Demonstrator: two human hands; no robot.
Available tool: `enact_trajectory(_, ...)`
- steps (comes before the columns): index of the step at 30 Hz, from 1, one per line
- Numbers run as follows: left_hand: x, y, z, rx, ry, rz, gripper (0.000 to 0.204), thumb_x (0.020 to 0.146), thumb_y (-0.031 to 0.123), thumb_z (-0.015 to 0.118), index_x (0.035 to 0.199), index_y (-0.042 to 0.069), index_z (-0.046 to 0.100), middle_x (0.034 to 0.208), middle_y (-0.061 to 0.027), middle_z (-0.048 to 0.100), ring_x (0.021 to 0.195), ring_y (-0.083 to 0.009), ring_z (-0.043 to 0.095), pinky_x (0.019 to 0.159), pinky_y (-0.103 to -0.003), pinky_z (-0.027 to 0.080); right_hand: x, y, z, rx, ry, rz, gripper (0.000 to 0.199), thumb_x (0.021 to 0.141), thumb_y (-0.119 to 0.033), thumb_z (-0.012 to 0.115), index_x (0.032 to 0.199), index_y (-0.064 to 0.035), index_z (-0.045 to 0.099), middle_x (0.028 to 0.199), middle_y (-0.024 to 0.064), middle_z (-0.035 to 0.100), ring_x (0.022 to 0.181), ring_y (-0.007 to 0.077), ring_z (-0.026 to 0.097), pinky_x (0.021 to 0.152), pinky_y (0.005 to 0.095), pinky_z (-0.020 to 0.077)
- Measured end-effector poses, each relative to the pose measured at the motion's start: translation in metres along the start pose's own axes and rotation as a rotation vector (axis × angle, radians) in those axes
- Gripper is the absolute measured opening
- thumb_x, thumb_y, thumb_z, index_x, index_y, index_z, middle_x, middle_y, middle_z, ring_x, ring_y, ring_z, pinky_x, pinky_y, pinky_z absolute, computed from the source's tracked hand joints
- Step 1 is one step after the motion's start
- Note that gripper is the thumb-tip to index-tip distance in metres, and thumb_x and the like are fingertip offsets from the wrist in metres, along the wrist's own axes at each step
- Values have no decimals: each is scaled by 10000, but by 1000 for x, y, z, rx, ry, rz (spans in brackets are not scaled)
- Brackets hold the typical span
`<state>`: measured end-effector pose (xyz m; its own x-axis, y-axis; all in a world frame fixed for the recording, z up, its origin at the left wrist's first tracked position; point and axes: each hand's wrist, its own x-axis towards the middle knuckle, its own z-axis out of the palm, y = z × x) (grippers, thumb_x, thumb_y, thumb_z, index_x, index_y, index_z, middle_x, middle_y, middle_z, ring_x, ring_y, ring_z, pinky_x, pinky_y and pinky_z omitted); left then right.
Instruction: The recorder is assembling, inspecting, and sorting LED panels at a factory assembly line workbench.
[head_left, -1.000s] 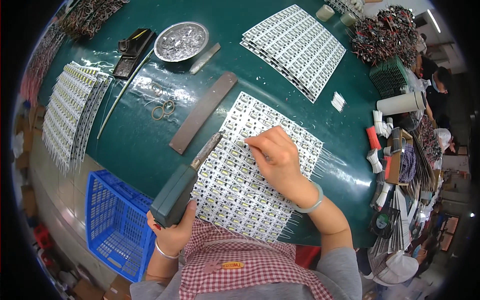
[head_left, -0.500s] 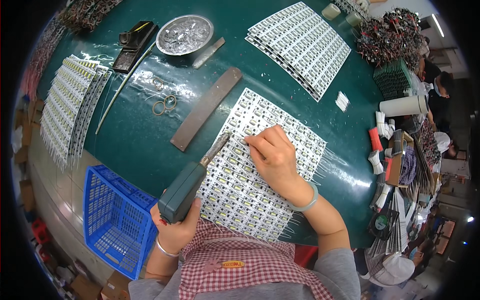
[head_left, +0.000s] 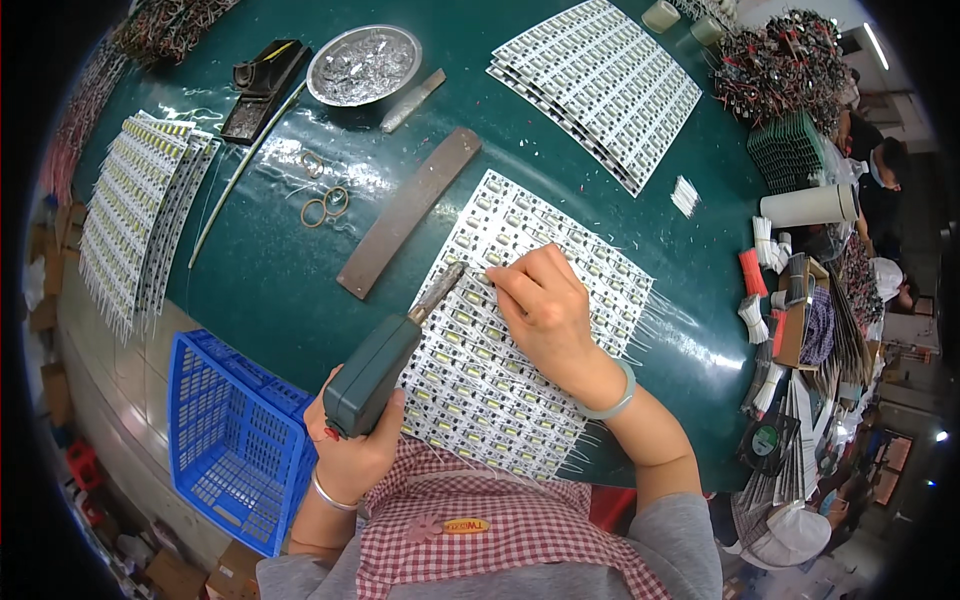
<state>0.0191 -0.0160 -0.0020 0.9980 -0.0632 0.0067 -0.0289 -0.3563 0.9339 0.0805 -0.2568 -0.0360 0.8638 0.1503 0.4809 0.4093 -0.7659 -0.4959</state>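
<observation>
My left hand (head_left: 355, 450) is wrapped round the dark green body of a soldering gun (head_left: 372, 378). Its metal tip reaches over a white circuit board panel (head_left: 545, 415) covered with rows of small parts. From the panel's edges stick thin white wires. My right hand (head_left: 545, 305) rests over the panel with thumb and forefinger pinched together beside the gun's tip. What looks like a thin white wire (head_left: 478, 272) runs from the pinch toward the tip; the rest of it is hidden by the fingers.
Beyond the panel lie a brown flat bar (head_left: 410, 213), rubber bands (head_left: 325, 205) and a metal bowl (head_left: 318, 88) with solder scraps. Stacked panels stand far right (head_left: 610, 85) and left (head_left: 135, 215). Cut white wires (head_left: 685, 197) lie rightward. A blue basket (head_left: 240, 450) is at my left.
The soldering gun in my left hand has shifted slightly right, its tip now closer to the right fingertips. The right hand stays pinched in nearly the same spot.
</observation>
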Motion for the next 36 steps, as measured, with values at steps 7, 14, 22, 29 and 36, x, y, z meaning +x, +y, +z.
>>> enact_trajectory(7,2,3,0,69,28,84,201,745,-26,718,939,-46,665,842,-122,667,669,-186,648,593,-281,496,0,0,1,-4,5,-3,176,695,42,708,847,-38,668,751,59,526,724,228,538,614,340,450)
enact_trajectory(14,2,9,-3,69,53,114,212,731,-43,722,936,-54,668,840,-133,666,665,-179,646,579,-278,493,-2,2,2,-4,-4,3,183,696,41,705,854,-44,665,756,57,531,727,227,539,613,340,449)
enact_trajectory(22,3,8,-2,47,19,66,210,746,-49,717,949,-59,664,864,-120,675,701,-160,650,616,-263,498,0,1,0,2,-12,6,190,690,45,703,852,-43,658,768,57,531,733,228,539,612,342,450)
enact_trajectory(29,5,10,-1,23,-2,24,203,764,-49,705,961,-60,655,881,-116,667,714,-154,639,627,-257,493,0,0,0,-7,-4,-1,182,687,48,704,838,-38,652,770,58,530,736,225,536,604,341,451)
enact_trajectory(36,6,9,-1,48,-14,51,193,761,-40,707,945,-58,653,869,-113,656,690,-166,633,615,-264,490,0,0,1,-30,-15,-10,195,675,33,704,846,-45,652,779,50,536,748,221,537,611,337,443)
